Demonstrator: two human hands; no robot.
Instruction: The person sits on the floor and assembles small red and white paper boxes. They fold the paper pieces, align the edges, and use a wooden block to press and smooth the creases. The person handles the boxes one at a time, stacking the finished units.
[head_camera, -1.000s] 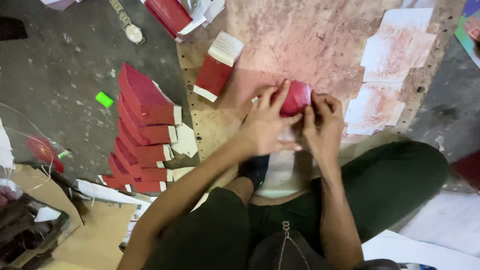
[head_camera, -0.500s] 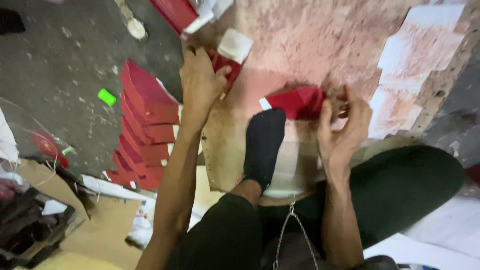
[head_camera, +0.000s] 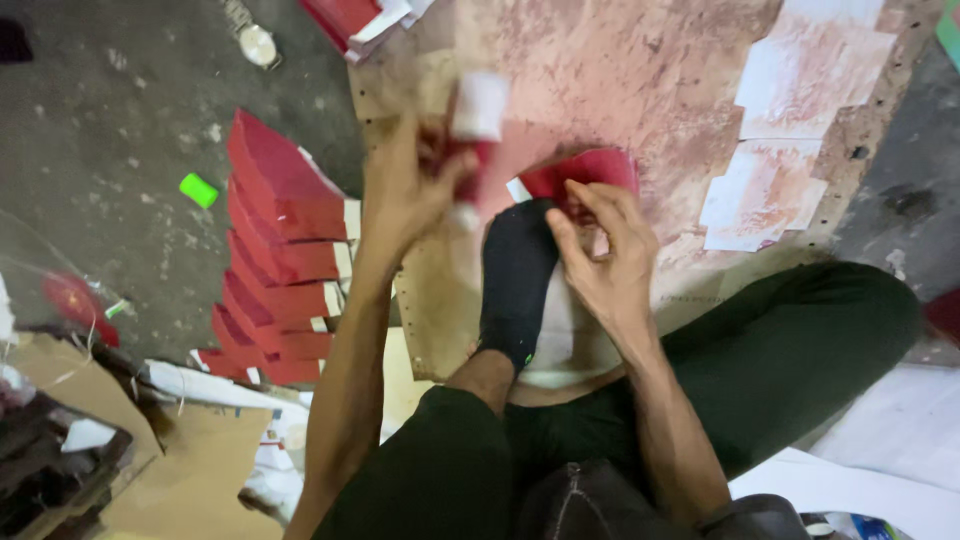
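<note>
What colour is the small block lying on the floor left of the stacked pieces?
Bright green block; head view.

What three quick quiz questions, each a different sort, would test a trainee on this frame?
1. True or false: the left hand grips a red and white box.
2. Where does the red stack lie? A) on the board; B) on the floor beside the board; C) on the person's lap.
3. Fill in: the right hand touches a red ___ lying by the black sock.

Key:
1. True; the box is blurred, but the fingers close round it.
2. B
3. box
</note>
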